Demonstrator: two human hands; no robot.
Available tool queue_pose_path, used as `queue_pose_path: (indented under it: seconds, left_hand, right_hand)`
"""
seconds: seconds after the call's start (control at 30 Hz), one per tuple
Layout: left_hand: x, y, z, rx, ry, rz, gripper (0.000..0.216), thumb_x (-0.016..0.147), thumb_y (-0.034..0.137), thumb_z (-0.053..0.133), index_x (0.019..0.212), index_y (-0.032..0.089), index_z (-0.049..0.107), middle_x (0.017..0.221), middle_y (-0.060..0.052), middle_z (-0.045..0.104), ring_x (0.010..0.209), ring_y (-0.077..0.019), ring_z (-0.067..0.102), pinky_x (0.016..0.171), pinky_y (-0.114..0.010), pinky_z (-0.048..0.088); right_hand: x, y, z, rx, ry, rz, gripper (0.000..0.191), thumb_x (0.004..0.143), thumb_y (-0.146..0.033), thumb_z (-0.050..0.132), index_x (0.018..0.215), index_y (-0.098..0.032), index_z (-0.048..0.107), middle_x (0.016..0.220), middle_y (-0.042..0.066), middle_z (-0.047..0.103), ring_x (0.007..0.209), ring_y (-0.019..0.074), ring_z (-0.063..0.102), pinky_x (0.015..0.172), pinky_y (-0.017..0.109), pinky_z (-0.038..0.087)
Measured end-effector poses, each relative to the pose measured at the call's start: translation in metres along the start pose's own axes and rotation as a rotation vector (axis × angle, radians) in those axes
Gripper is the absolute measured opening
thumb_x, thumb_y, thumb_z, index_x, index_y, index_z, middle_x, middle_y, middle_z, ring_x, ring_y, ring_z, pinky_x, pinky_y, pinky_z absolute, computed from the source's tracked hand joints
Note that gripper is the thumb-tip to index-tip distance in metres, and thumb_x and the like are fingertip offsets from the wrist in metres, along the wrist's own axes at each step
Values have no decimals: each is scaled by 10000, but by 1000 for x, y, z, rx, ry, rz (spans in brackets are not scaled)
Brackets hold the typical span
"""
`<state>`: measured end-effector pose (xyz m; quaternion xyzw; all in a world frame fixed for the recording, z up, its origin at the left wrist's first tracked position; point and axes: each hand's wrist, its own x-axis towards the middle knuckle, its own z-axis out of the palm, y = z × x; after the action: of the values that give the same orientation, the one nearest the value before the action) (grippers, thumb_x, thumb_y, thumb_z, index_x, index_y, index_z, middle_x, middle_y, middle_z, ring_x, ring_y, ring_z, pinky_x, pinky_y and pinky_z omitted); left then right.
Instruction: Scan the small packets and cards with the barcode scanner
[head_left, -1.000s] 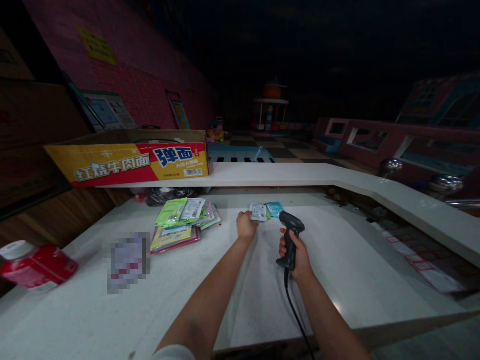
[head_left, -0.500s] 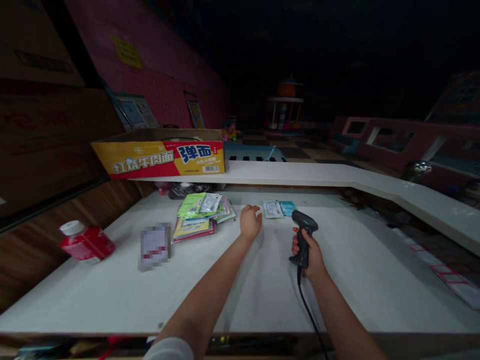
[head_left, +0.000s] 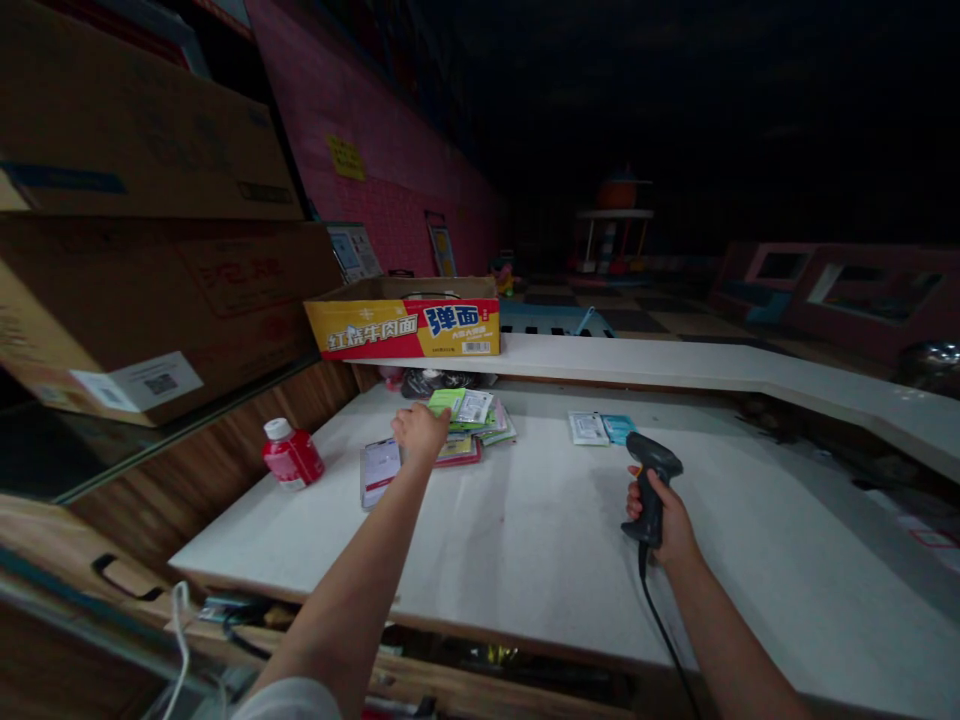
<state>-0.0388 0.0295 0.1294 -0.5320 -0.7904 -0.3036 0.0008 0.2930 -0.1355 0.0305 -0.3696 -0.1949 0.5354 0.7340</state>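
Observation:
My right hand (head_left: 677,530) is wrapped around the grip of a black handheld barcode scanner (head_left: 651,490), its cable trailing down toward the table edge. My left hand (head_left: 420,432) reaches over the left part of the table, fingers bent and apart, with nothing visible in it. Its thumb side is at a pile of flat packets (head_left: 474,408), green ones on top and yellow and pink-red ones beneath. Whether it touches them I cannot tell. Below its fingers lies a pale card-like pack with a red stripe (head_left: 377,472), partly covered by my forearm. A white packet (head_left: 587,428) and a blue packet (head_left: 618,428) lie beyond the scanner.
A red bottle with a white cap (head_left: 292,455) stands at the table's left. On the raised white ledge (head_left: 637,352) sits an open yellow-and-red noodle carton (head_left: 405,328). Large cardboard boxes (head_left: 172,300) are stacked at far left. Below the table edge is an open shelf with clutter.
My left hand has moved left, from right of the packet pile to between it and the striped pack. The view has turned left. My right hand still holds the scanner.

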Motion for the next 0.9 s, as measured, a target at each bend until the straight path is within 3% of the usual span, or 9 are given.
queue_pose_path:
  seconds: [0.1, 0.2, 0.3, 0.43, 0.5, 0.6, 0.7, 0.8, 0.9]
  left_hand:
    - [5, -9, -1, 18, -140, -88, 631, 739, 645, 578, 1061, 106, 636, 1194, -263, 564, 1170, -421, 488, 922, -494, 413]
    - [6, -11, -1, -2, -96, -105, 627, 697, 655, 615, 1043, 133, 634, 1202, -251, 568, 1173, -419, 492, 904, -488, 426]
    - [10, -12, -3, -49, -27, -90, 556, 688, 564, 675, 1037, 134, 622, 1180, -236, 595, 1153, -407, 524, 891, -479, 444]
    - [21, -11, -5, -288, -102, 26, 212, 753, 338, 638, 854, 155, 605, 925, -135, 683, 973, -312, 645, 828, -405, 500]
    - [20, -6, -3, -487, -136, 26, 154, 749, 294, 639, 793, 169, 561, 782, -70, 664, 830, -265, 677, 746, -376, 536]
    - [2, 9, 8, -888, -250, 0, 229, 714, 287, 689, 795, 180, 504, 658, 11, 601, 668, -200, 669, 635, -345, 571]
    - [-35, 23, 31, -1207, -472, -23, 343, 655, 278, 763, 836, 184, 487, 667, 28, 628, 643, -159, 666, 631, -333, 593]
    - [-73, 30, 62, -1290, -642, -6, 392, 640, 309, 786, 888, 169, 518, 775, -22, 689, 677, -162, 678, 625, -322, 593]
    - [-98, 30, 92, -1235, -603, 67, 346, 702, 408, 718, 878, 166, 544, 839, -46, 692, 698, -166, 675, 578, -278, 569]
  right_hand:
    - [0, 0, -1, -4, -4, 4, 404, 658, -445, 799, 917, -180, 638, 581, -34, 554, 434, 84, 467, 374, 184, 389]
    - [1, 1, -3, -12, -5, -1, 413, 654, -452, 798, 921, -184, 634, 583, -37, 541, 432, 90, 468, 373, 195, 389]
    - [1, 2, -4, -9, -9, -7, 415, 657, -453, 796, 927, -181, 634, 580, -40, 539, 434, 88, 468, 380, 192, 390]
    - [1, 2, -4, -5, 5, -10, 402, 673, -445, 789, 932, -176, 639, 587, -37, 557, 442, 86, 474, 383, 186, 398]
    - [1, 3, -3, -3, 13, -7, 408, 673, -444, 791, 938, -172, 641, 589, -35, 562, 443, 86, 476, 383, 184, 399]
    - [0, 2, -2, 0, 16, -11, 422, 664, -447, 799, 936, -166, 642, 585, -33, 561, 441, 84, 475, 382, 181, 394]
    - [-2, 0, 1, 2, 9, -21, 418, 659, -448, 802, 924, -169, 642, 583, -35, 559, 436, 81, 469, 381, 177, 384]
    - [-4, -1, 5, -18, 7, -35, 427, 652, -457, 804, 920, -169, 638, 575, -37, 558, 425, 84, 471, 374, 181, 380]
    - [-6, -1, 8, -59, 10, -44, 448, 650, -465, 806, 937, -166, 633, 572, -34, 569, 417, 88, 481, 366, 182, 379]
